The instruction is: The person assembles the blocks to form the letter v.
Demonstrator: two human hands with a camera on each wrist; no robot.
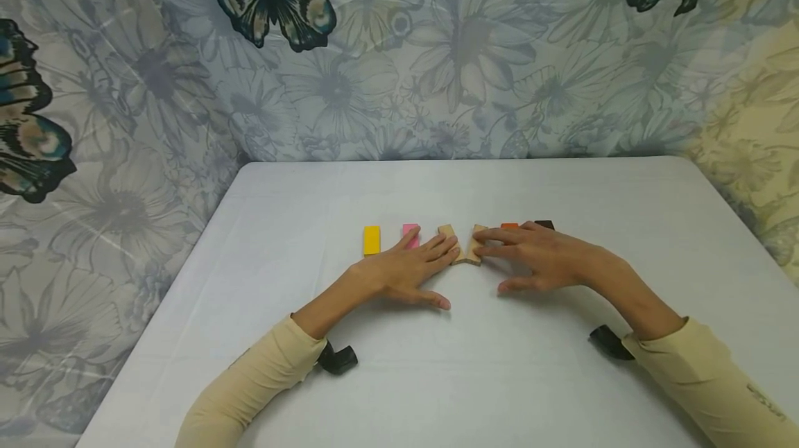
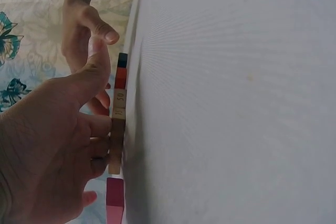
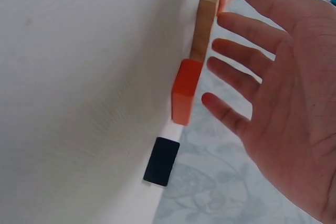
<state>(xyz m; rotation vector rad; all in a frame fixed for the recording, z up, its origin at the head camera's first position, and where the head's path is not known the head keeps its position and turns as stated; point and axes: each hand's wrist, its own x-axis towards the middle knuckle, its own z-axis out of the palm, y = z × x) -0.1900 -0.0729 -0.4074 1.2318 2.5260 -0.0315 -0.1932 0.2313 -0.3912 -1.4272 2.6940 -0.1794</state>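
Note:
Two plain wooden blocks, the left one [image 1: 446, 229] and the right one [image 1: 475, 256], lie on the table with near ends together and far ends apart, like a V. Small printed digits mark their ends in the wrist views. My left hand [image 1: 402, 273] is spread, its fingertips at the left wooden block and a finger over the pink block [image 1: 410, 228]. From the other side my right hand [image 1: 549, 261] reaches in, fingers extended, fingertips at the right wooden block; firm contact is hard to tell. Under and behind it are an orange block [image 3: 186, 92] and a black block [image 3: 161, 162].
A yellow block [image 1: 371, 240] lies at the left end of the row. The white table [image 1: 437, 378] backs onto a hanging cloth [image 1: 468, 53] with flowers and butterflies. Black wrist devices, left [image 1: 338, 360] and right [image 1: 609, 342], sit by the sleeves.

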